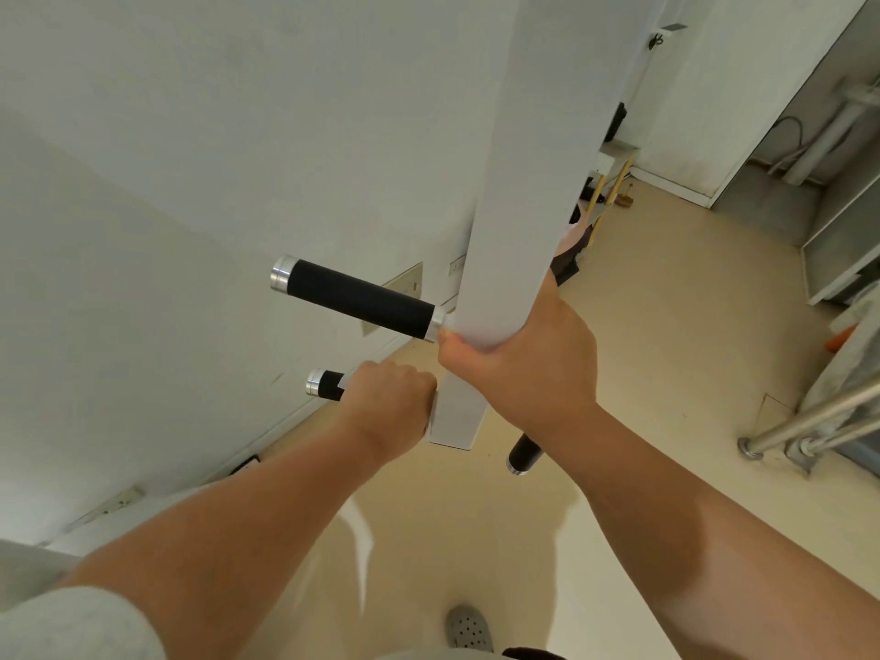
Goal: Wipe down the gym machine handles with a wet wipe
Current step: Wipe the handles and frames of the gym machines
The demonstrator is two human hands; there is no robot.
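A white machine post (pixel 505 221) runs down the middle of the view. Black foam handles with silver end caps stick out from it. The upper left handle (pixel 357 297) is bare. My left hand (pixel 388 404) grips the lower left handle (pixel 326 384), with a white wet wipe (pixel 344 381) showing as a small corner under my fingers. My right hand (pixel 524 359) grips the post just below the upper handle. A third handle (pixel 524 453) pokes out below my right wrist.
A white wall (pixel 190 183) stands close on the left. The beige floor (pixel 666 326) lies below, with my grey shoe (pixel 469 628) on it. A steel rail (pixel 809 421) and grey cabinets (pixel 838 221) stand at the right. A small stand with yellow legs (pixel 614 169) is behind the post.
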